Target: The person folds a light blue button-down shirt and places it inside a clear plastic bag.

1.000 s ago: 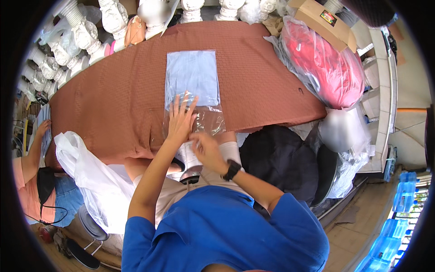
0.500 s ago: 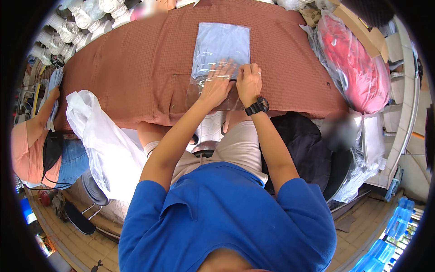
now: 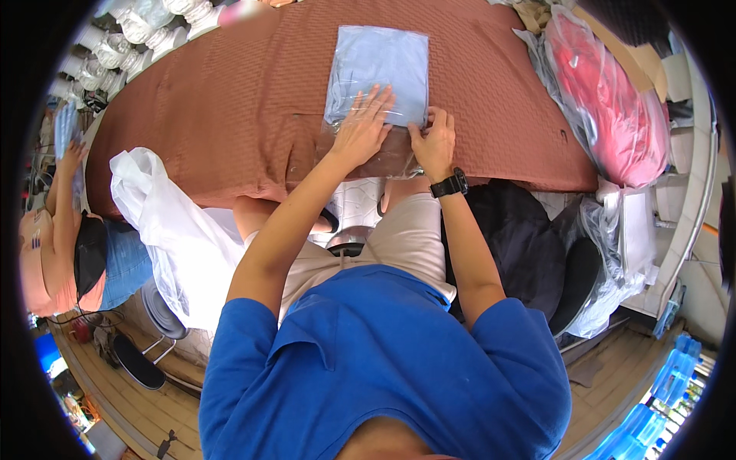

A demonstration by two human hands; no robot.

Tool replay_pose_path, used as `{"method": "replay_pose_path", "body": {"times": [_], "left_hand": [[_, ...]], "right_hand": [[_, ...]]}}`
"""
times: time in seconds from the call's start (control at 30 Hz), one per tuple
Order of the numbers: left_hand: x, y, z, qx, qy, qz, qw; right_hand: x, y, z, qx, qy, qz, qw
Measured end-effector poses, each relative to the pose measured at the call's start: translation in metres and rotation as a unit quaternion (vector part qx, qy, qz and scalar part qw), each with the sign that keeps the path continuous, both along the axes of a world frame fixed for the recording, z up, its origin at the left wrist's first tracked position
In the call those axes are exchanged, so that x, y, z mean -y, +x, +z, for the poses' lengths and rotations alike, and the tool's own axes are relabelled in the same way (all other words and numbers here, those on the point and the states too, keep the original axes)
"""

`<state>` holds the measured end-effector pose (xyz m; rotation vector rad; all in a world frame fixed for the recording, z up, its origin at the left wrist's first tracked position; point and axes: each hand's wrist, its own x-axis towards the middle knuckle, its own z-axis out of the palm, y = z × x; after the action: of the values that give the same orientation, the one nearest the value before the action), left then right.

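Observation:
A folded light-blue garment (image 3: 387, 57) lies on the brown-covered table inside a clear plastic bag (image 3: 383, 163). The bag's loose end reaches the table's near edge. My left hand (image 3: 362, 126) rests flat on the lower left of the garment, fingers stretched out over the plastic. At the garment's lower right corner, my right hand (image 3: 435, 146), with a black watch on its wrist, has its fingers curled at the bag's edge. The plastic between thumb and fingers is hard to make out.
The brown cloth (image 3: 222, 100) covers the curved table. White plastic (image 3: 165, 222) hangs at its near left. Red goods in clear wrap (image 3: 609, 107) lie at the right, beside a cardboard box (image 3: 632, 54). Another person (image 3: 54, 238) works at the left. Black fabric (image 3: 502, 245) sits by my right arm.
My right hand has shifted slightly right and toward me, its thumb and fingers less tightly together. My left hand stays flat on the garment. The other person's hands have risen with light-blue material.

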<state>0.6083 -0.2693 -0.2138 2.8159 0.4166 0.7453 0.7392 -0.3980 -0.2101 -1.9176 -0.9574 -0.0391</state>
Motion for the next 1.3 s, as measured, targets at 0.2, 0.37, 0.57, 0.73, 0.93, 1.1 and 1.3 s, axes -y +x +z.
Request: {"method": "replay_pose_path", "body": {"times": [0.2,0.37,0.57,0.73,0.93,1.1,1.3], "left_hand": [[-0.011,0.024,-0.014,0.000,0.014,-0.014,1.000],[0.000,0.037,-0.010,0.020,-0.034,-0.017,0.999],[0.021,0.029,0.002,-0.011,-0.050,0.009,0.999],[0.013,0.043,-0.006,0.020,-0.074,0.021,0.997],[0.024,0.052,-0.013,0.035,-0.045,0.092,0.994],[0.041,0.049,0.006,-0.057,-0.042,0.078,0.994],[0.020,0.005,-0.004,-0.049,0.000,0.082,0.995]], "right_hand": [[0.005,0.008,-0.013,-0.059,0.046,-0.011,0.997],[0.006,0.005,-0.012,-0.098,0.037,-0.019,0.994],[0.011,0.000,-0.012,-0.002,0.046,-0.052,0.998],[0.010,-0.003,-0.009,-0.059,0.059,-0.004,0.997],[0.012,-0.011,-0.011,-0.050,0.055,-0.006,0.997],[0.016,-0.010,-0.017,-0.004,0.041,-0.005,0.999],[0.017,-0.025,0.036,0.117,-0.083,0.017,0.989]]}}
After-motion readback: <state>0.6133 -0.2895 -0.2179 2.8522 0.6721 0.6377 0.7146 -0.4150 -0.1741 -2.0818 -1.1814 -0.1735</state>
